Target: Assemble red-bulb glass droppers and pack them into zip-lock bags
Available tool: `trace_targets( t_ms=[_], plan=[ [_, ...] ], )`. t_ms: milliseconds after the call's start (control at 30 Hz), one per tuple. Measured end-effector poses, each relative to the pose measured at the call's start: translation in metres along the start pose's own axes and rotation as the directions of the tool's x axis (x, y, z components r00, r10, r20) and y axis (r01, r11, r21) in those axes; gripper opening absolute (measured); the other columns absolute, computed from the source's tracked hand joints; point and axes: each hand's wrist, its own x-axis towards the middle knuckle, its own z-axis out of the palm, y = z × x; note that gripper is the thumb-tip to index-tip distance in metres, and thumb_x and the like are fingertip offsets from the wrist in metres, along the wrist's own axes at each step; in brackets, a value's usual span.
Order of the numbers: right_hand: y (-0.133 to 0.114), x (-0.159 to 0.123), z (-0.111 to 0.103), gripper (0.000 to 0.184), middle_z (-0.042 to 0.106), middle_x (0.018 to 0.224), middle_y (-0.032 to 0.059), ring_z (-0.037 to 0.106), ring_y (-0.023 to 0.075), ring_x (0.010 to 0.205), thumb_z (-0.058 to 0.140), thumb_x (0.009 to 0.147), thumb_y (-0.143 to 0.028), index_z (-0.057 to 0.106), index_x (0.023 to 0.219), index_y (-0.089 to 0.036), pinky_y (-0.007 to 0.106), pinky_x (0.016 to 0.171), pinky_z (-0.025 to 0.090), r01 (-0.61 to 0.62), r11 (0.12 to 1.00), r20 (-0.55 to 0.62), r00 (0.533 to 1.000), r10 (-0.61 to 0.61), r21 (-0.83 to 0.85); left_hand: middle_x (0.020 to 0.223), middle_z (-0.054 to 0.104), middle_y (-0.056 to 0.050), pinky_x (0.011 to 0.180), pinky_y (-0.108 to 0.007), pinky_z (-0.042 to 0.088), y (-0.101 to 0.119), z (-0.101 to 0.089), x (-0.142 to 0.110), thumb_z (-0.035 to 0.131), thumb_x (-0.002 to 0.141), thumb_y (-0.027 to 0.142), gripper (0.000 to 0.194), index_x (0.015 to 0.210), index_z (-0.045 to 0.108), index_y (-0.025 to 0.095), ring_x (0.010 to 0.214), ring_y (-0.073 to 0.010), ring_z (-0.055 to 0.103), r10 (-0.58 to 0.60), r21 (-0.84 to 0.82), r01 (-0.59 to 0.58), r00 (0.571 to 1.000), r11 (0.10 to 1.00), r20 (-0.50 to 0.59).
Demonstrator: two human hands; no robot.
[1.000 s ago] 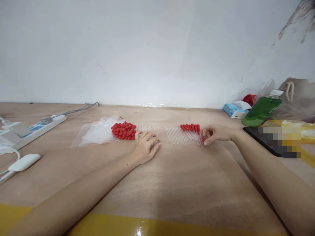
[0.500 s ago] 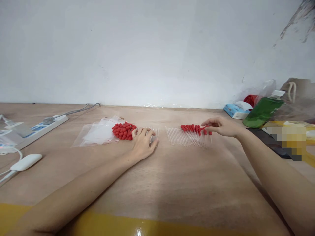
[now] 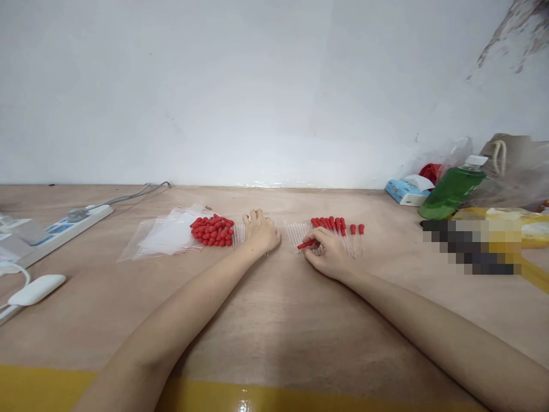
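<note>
My left hand rests palm down over a row of thin clear tubes, fingers bent and slightly apart, fingertips partly hidden. Close by on its left lies a heap of red dropper bulbs. A single red dropper bulb is pinched between thumb and fingers of my right hand, pointing left. Just beyond that hand is another row of clear tubes. Droppers with red bulbs on clear tubes lie side by side, two of them set apart at the right end.
Clear plastic bags lie left of the bulb heap. A white power strip with cables and a white plug-like device occupy the left side. At the right are a tissue pack, a green bottle and plastic bags.
My right hand has moved left from the right end of the dropper row and now holds a red bulb. My left hand has shifted slightly right and away, fingers more bent.
</note>
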Motion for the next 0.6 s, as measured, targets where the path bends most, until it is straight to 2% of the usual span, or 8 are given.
trace_targets(
  t_ms=[167,267,333,467,600],
  plan=[
    [0.005,-0.001,0.001,0.002,0.051,0.078,0.0036,0.05,0.0127,0.063,0.053,0.074,-0.022,0.052,0.075,-0.02,0.027,0.054,0.044,0.011,1.0,-0.05,0.999,-0.011,-0.009,0.094,0.054,-0.02,0.077,-0.05,0.03,0.005,0.011,0.005,0.05,0.073,0.032,0.026,0.065,0.06,0.009,0.096,-0.0349,0.04,0.008,-0.121,-0.016,0.998,0.993,-0.068],
    [0.005,-0.001,0.001,0.006,0.054,0.072,0.0029,0.05,0.0144,0.064,0.053,0.077,-0.026,0.052,0.075,-0.02,0.029,0.057,0.043,0.04,0.998,-0.041,0.998,-0.042,-0.054,0.094,0.055,-0.017,0.074,-0.046,0.032,0.008,0.003,0.001,0.046,0.078,0.028,0.021,0.072,0.057,0.012,0.095,-0.0318,0.042,0.037,-0.216,-0.058,0.995,0.975,-0.098],
    [0.003,-0.001,0.001,0.008,0.056,0.072,0.0028,0.051,0.015,0.065,0.054,0.078,-0.028,0.054,0.078,-0.02,0.03,0.06,0.042,0.05,0.996,-0.027,0.998,-0.052,-0.069,0.091,0.056,-0.012,0.073,-0.041,0.033,0.006,-0.007,-0.008,0.042,0.082,0.024,0.016,0.079,0.054,0.014,0.091,-0.0268,0.046,0.114,-0.301,-0.138,0.989,0.943,-0.097],
    [-0.001,-0.002,0.0,0.011,0.059,0.077,0.0039,0.053,0.0156,0.071,0.051,0.081,-0.029,0.057,0.085,-0.019,0.03,0.065,0.043,0.046,0.999,0.004,0.999,-0.046,-0.025,0.081,0.06,-0.002,0.079,-0.035,0.031,-0.013,-0.021,-0.039,0.036,0.087,0.022,0.013,0.086,0.048,0.017,0.077,-0.0159,0.053,0.34,-0.419,-0.375,0.927,0.827,-0.158],
    [-0.007,-0.004,0.001,0.016,0.059,0.087,0.0053,0.055,0.0159,0.08,0.049,0.082,-0.025,0.056,0.094,-0.019,0.031,0.071,0.045,0.068,0.997,0.052,0.996,-0.069,0.036,0.083,0.065,-0.001,0.082,-0.033,0.028,-0.034,-0.02,-0.065,0.041,0.088,0.022,0.012,0.093,0.051,0.018,0.074,-0.0133,0.058,0.394,-0.404,-0.474,0.879,0.783,-0.268]
  ],
)
